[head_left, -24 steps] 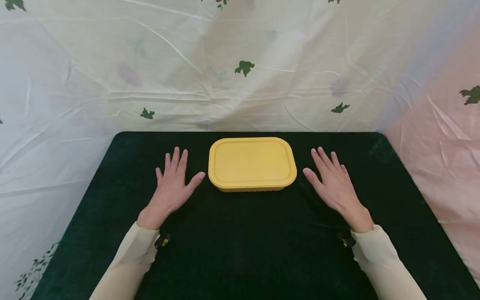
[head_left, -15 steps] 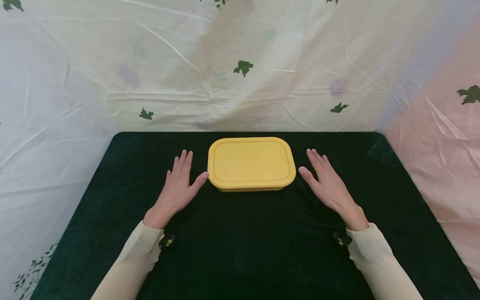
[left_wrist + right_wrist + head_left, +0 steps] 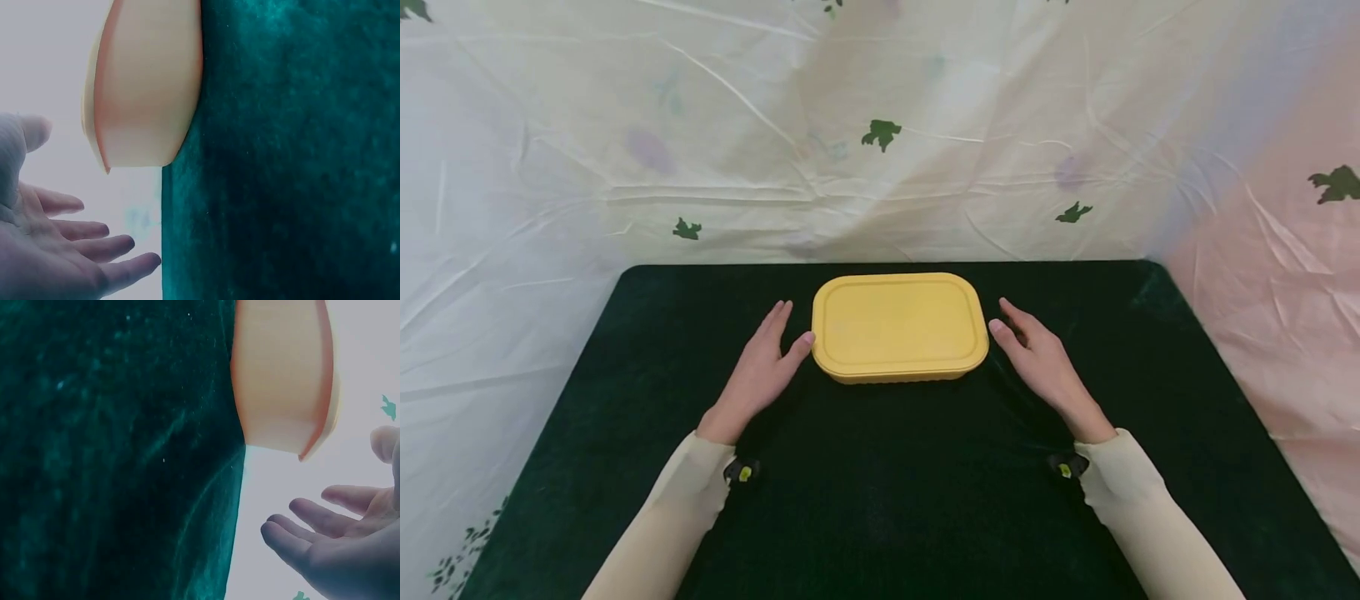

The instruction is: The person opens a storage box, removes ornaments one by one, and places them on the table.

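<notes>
A yellow rectangular lidded container point(image 3: 900, 325) with rounded corners sits toward the back of the dark green table. On its left side is my left hand point(image 3: 758, 367), palm turned inward, with the thumb tip right at the lid's edge in the head view. My right hand point(image 3: 1041, 362) is at the opposite side, thumb near the lid's right edge and fingers slightly bent. In the left wrist view, a gap shows between the left fingers point(image 3: 103, 249) and the container point(image 3: 140, 87). The right wrist view likewise shows the right fingers point(image 3: 325, 519) apart from the container point(image 3: 281, 375).
The table point(image 3: 880, 483) has a dark green velvety cover. A pale cloth point(image 3: 760, 108) with green leaf prints hangs behind it and along both sides. Each wrist wears a small dark device point(image 3: 742, 472) below a cream sleeve point(image 3: 658, 508).
Both hands have moved inward toward the container's two sides and turned their palms to face it. The right fingers are more bent than before. The container stays in place.
</notes>
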Demonstrator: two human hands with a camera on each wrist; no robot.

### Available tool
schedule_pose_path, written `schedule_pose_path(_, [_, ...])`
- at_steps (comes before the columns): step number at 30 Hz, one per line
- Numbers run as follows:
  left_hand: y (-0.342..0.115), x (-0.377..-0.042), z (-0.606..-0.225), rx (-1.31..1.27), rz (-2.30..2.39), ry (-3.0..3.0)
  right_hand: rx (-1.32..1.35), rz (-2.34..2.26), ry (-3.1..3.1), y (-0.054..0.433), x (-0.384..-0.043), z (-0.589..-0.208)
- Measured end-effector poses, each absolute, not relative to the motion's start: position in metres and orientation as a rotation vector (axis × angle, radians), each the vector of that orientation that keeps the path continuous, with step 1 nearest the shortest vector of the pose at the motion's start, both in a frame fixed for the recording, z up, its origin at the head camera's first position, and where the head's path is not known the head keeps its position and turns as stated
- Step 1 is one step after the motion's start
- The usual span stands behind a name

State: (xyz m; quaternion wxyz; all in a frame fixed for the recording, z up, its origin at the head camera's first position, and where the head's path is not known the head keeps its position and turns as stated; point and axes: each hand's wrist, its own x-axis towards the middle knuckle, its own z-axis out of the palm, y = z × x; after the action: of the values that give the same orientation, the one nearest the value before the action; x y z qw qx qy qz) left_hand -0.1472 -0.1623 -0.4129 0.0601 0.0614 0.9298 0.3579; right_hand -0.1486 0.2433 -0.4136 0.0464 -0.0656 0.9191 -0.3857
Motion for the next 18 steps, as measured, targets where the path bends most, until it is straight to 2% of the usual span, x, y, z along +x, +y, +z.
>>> schedule_pose_path(18, [-0.1555, -0.1568, -0.4205, 0.092, 1.299, 2.697, -0.16, -1.239, 2.695, 0.2359, -0.1572, -0.4194])
